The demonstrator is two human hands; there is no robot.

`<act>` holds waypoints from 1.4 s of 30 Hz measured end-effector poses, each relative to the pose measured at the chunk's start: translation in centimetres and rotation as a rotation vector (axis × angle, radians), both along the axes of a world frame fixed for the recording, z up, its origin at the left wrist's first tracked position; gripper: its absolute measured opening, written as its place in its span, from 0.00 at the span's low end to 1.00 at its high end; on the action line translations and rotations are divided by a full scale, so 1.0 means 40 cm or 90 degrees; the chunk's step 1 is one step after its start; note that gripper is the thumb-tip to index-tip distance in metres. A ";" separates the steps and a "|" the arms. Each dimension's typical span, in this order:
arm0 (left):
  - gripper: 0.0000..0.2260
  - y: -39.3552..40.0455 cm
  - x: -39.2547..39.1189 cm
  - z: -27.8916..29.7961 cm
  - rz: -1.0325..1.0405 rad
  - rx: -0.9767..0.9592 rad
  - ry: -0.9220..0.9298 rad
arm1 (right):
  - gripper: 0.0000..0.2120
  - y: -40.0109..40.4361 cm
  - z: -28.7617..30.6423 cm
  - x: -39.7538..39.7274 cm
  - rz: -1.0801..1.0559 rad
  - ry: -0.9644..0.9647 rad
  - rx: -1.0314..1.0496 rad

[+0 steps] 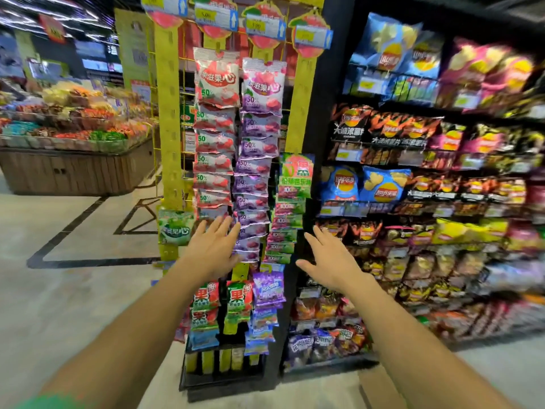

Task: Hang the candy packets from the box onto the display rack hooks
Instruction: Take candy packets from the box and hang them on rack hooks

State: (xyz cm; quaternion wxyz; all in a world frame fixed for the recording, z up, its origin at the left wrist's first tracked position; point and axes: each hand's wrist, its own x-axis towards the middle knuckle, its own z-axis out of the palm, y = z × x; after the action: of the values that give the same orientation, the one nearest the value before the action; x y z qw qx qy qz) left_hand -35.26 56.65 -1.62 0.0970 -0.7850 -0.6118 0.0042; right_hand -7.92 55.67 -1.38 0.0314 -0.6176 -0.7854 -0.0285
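Standing in the middle, the display rack (165,113) carries long columns of candy packets: red ones (216,81), purple ones (263,87) beside them, green ones (295,175) at its right edge. The chip shelves (427,178) fill the right side. The left hand (213,246) is spread flat, empty, fingertips at the purple column. The right hand (330,261) is also spread and empty, near the green packets.

Two bare forearms; left hand (213,246) and right hand (330,261) bare: no gloves, rings, watch visible. Green sleeve (50,402) edge on the left arm, blurred
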 end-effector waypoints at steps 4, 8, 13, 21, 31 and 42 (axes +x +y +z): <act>0.36 -0.011 0.178 -0.042 -0.073 -0.059 0.032 | 0.38 -0.057 -0.040 0.174 -0.062 0.016 -0.026; 0.35 0.000 0.445 -0.068 -0.161 -0.082 0.082 | 0.38 -0.124 -0.082 0.399 -0.146 0.038 -0.044; 0.34 0.004 0.881 -0.127 -0.301 -0.075 0.078 | 0.38 -0.243 -0.147 0.763 -0.275 0.038 -0.061; 0.34 -0.027 1.449 -0.266 -0.409 -0.146 0.116 | 0.37 -0.444 -0.249 1.330 -0.460 0.032 -0.125; 0.35 0.008 1.837 -0.434 -0.425 -0.238 0.099 | 0.36 -0.476 -0.401 1.708 -0.507 0.040 -0.188; 0.34 0.278 2.137 -0.612 -0.325 -0.337 0.061 | 0.35 -0.139 -0.562 2.047 -0.444 0.034 -0.305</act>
State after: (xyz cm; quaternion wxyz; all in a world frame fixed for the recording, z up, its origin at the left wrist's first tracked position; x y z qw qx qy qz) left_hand 50.22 67.76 -26.09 -0.0829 -0.9093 -0.3686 0.1744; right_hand 73.96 50.10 -23.88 -0.1044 -0.8369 -0.5125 0.1615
